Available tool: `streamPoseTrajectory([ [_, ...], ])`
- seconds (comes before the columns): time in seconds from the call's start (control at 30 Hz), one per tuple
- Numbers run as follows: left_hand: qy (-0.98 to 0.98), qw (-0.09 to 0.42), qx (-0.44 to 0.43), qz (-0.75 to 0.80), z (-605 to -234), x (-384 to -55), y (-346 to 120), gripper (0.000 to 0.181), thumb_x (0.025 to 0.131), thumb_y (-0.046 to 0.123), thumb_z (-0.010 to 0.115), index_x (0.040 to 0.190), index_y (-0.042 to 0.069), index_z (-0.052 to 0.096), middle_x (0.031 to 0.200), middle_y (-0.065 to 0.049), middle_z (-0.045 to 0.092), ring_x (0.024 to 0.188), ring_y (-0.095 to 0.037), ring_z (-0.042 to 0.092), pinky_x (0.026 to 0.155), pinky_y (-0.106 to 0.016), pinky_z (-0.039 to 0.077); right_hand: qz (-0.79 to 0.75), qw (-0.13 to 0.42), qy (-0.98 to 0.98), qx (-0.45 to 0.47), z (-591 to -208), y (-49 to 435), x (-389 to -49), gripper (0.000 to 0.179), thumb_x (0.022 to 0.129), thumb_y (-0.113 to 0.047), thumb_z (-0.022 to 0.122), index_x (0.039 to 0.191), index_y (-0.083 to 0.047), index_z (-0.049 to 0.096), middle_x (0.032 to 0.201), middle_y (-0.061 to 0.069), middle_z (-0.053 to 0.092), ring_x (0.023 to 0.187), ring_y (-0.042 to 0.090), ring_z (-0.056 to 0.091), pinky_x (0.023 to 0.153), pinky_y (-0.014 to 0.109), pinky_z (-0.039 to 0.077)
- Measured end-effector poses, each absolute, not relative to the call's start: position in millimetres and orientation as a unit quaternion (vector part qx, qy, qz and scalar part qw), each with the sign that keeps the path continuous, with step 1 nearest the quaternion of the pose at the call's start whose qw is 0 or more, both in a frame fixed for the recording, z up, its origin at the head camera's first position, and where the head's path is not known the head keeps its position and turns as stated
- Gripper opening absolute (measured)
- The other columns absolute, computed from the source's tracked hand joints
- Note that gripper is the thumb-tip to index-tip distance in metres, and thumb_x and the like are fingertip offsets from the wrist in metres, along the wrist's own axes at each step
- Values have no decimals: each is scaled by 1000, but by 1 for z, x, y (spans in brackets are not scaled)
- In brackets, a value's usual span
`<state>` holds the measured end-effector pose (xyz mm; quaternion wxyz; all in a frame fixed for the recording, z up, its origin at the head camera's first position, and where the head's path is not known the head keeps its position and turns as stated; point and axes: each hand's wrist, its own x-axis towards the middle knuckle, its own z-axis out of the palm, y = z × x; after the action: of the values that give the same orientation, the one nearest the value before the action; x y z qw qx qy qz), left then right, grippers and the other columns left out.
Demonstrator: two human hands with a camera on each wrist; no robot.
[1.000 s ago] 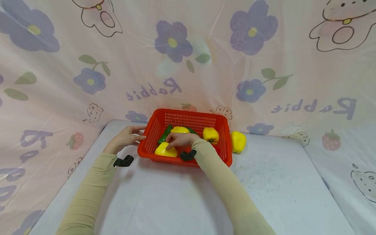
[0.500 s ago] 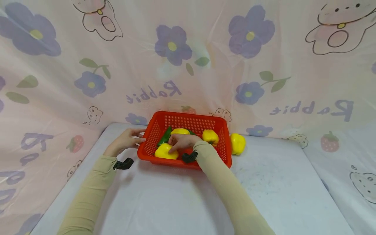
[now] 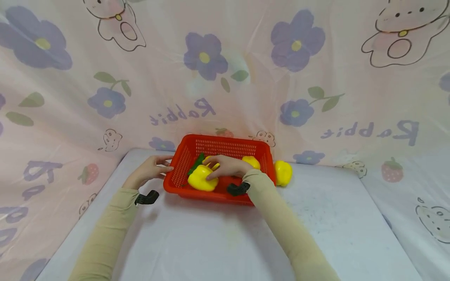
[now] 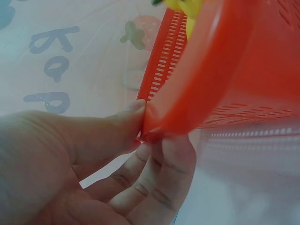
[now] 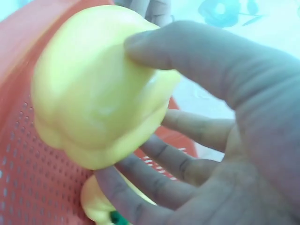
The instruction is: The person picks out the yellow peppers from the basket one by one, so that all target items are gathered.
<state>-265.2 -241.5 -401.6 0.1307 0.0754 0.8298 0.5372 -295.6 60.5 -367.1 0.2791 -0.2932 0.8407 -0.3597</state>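
My right hand [image 3: 228,166] holds a yellow bell pepper [image 3: 202,178] over the left part of a red plastic basket [image 3: 219,197]. In the right wrist view the thumb presses one side of the bell pepper [image 5: 103,89] and the fingers curl under the other. My left hand [image 3: 152,169] pinches the basket's left rim; the left wrist view shows thumb and fingers on the rim [image 4: 187,103]. Inside the basket lie a green pepper [image 3: 196,164], another yellow pepper [image 3: 211,160] partly behind my right hand, and a yellow bell pepper [image 3: 251,161] at the right.
Outside the basket, against its right side, a yellow bell pepper [image 3: 283,173] rests on the white table [image 3: 337,218]. A patterned curtain [image 3: 225,78] hangs along the table's back edge. Each wrist carries a black camera mount [image 3: 147,197].
My right hand has taken hold of the front-left yellow bell pepper and moved it slightly right and up. The left hand stays at the basket's rim.
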Motion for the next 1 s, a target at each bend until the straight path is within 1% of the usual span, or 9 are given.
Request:
streamPoseTrajectory([
  [0.2, 828, 129, 76, 540, -401, -264, -244, 56, 94, 5, 60, 144, -5, 36, 114, -26, 52, 87, -22, 64, 74, -38, 57, -391, 259, 837, -282, -362, 84, -291, 56, 83, -29, 76, 133, -17, 55, 129, 2, 54, 117, 24, 50, 96, 36, 44],
  [0.4, 826, 130, 75, 543, -402, -263, -245, 57, 93, 5, 61, 144, -5, 36, 113, -25, 52, 86, -22, 64, 75, -38, 56, -429, 267, 819, -272, -364, 109, -290, 56, 84, -28, 75, 134, -14, 54, 129, 2, 55, 114, 27, 53, 94, 36, 47],
  [0.6, 826, 131, 74, 543, -403, -263, -246, 58, 93, 6, 62, 144, -5, 35, 113, -25, 51, 86, -21, 63, 75, -37, 56, -441, 252, 819, -265, -366, 132, -288, 55, 83, -32, 76, 132, -18, 56, 128, 0, 55, 114, 24, 52, 94, 38, 47],
  [0.8, 820, 131, 79, 551, -402, -263, -244, 59, 93, 6, 61, 145, -5, 35, 113, -25, 50, 86, -22, 63, 75, -37, 56, -506, 236, 798, -226, -361, 158, -284, 55, 83, -26, 76, 133, -20, 54, 128, 8, 52, 116, 29, 50, 94, 49, 46],
  [0.87, 819, 132, 81, 553, -402, -263, -243, 59, 93, 6, 61, 144, -5, 35, 113, -26, 51, 86, -22, 63, 75, -37, 56, -516, 232, 795, -218, -361, 167, -283, 56, 84, -24, 76, 134, -20, 52, 130, 10, 51, 116, 30, 49, 93, 50, 47],
  [1.0, 820, 131, 80, 552, -402, -263, -242, 58, 94, 6, 61, 144, -5, 35, 112, -25, 51, 86, -22, 64, 75, -37, 57, -518, 212, 802, -210, -360, 183, -281, 58, 86, -26, 74, 137, -17, 49, 132, 12, 48, 116, 31, 49, 91, 45, 49],
])
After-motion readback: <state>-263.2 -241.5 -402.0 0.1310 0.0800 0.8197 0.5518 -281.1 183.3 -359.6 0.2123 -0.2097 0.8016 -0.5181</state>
